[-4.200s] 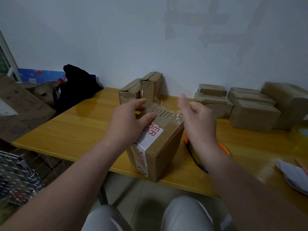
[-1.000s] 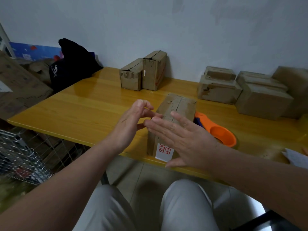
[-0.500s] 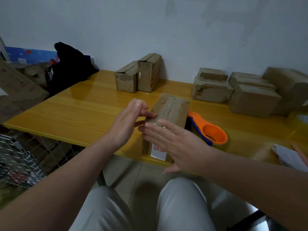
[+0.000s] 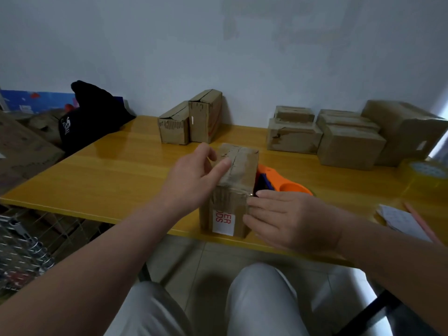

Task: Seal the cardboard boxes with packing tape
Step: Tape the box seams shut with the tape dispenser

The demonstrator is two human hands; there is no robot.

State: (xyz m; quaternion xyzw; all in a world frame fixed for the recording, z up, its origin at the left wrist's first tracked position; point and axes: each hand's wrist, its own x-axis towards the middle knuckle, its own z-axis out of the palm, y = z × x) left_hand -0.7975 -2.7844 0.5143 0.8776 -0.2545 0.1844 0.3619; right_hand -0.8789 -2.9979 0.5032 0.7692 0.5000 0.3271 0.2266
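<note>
Right now the cardboard box (image 4: pixel 238 166) being worked on stands at the near edge of the yellow table (image 4: pixel 109 175), straight ahead of the person. Its narrow labelled face is turned toward the camera and its top seam runs away from it.

The left hand (image 4: pixel 194 175) steadies it from the left. The fingers curl over the upper left edge and the thumb lies on the top beside the seam, seemingly to hold the box down and keep the flaps shut. The right hand (image 4: pixel 291 221) is spread flat, fingers straight and close together, their tips pressed against the box's near right corner. I take this as rubbing tape down onto the side so it sticks, though how far tape covers the seam is hard to tell.

The orange tape dispenser (image 4: pixel 288 184) lies just behind the right hand, close against the box's right side, probably parked there for quick reach. A spare tape roll (image 4: pixel 426 175) sits at the far right. Two more boxes (image 4: pixel 191 120) stand against the wall at the back, and a stack of boxes (image 4: pixel 339 139) sits to their right. They may be sorted into waiting and finished, but I cannot tell which is which
</note>
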